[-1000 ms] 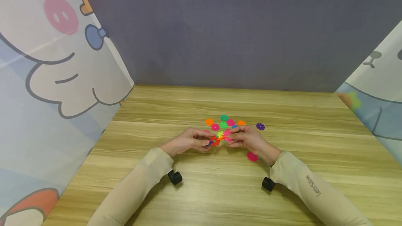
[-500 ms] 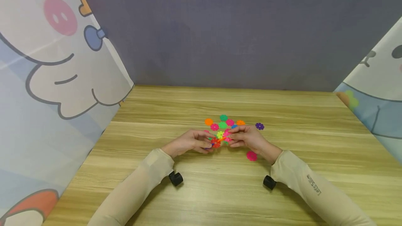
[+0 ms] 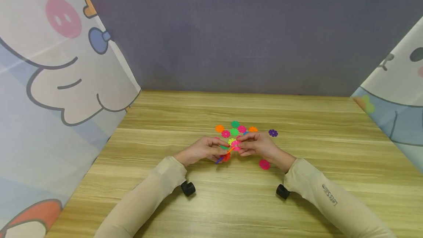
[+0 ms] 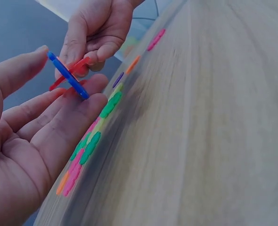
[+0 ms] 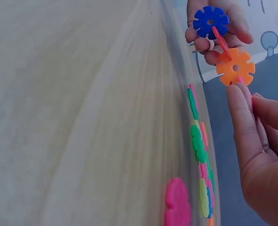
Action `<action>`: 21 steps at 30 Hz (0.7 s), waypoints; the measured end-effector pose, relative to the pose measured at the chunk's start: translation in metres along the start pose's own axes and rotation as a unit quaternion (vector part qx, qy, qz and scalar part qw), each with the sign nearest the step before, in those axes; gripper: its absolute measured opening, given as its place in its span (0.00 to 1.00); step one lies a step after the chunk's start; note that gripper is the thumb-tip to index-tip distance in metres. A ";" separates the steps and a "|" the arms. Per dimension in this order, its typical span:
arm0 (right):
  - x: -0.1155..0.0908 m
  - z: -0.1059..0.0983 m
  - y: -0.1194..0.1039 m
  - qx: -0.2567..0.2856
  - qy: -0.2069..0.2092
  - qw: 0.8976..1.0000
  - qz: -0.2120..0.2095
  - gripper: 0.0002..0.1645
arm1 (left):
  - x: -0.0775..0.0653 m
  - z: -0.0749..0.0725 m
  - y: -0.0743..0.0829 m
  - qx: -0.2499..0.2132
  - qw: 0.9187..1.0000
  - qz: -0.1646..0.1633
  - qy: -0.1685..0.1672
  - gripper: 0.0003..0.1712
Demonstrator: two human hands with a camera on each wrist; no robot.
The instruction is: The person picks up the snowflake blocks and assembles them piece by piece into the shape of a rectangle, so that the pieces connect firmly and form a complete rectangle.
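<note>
Between my hands hangs a chain of toothed plastic snowflake discs, seen in both wrist views: a blue disc (image 5: 210,22), a red disc (image 5: 222,42), an orange disc (image 5: 235,67) and a pink disc (image 3: 236,145). My right hand (image 3: 261,145) pinches the pink disc between thumb and fingers, hiding part of it. The left hand (image 3: 203,150) is spread beside the other end, fingers fairly straight, thumb apart. In the left wrist view the blue disc stands edge-on between its thumb and fingers; whether both touch it is hard to tell.
Loose snowflake discs lie flat on the wooden table (image 3: 211,201) beyond the hands, among them a dark green disc (image 3: 235,124) and an orange one (image 3: 219,128). A purple disc (image 3: 273,133) lies farther right. A pink loose disc (image 3: 264,164) lies under the right wrist.
The red and blue discs have swung down toward me, below the left thumb. My left hand has shifted slightly right and its hold has loosened. The right hand has barely moved.
</note>
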State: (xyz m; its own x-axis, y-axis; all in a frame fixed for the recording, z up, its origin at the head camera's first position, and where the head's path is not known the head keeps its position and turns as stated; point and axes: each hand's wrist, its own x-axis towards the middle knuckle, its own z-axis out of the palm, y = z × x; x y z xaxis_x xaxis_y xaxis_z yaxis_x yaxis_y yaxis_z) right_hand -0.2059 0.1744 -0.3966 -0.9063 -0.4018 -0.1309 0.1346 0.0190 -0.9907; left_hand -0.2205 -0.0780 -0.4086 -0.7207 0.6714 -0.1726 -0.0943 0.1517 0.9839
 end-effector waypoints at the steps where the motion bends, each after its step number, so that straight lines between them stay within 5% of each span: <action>1: 0.000 0.000 0.000 0.000 -0.001 1.000 0.000 0.17 | 0.000 0.000 0.000 -0.001 1.000 -0.001 0.000 0.23; 21: 0.002 0.004 -0.001 -0.017 -0.036 0.999 -0.006 0.17 | 0.004 0.005 0.000 0.011 1.000 -0.005 0.016 0.23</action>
State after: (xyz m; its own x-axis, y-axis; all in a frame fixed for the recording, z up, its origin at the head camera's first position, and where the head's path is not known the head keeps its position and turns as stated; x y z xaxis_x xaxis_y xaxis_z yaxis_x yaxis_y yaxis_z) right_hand -0.2066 0.1699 -0.3960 -0.8768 -0.4664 -0.1174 0.1097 0.0438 -0.9930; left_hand -0.2203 -0.0717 -0.4097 -0.7408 0.6470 -0.1808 -0.0863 0.1752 0.9807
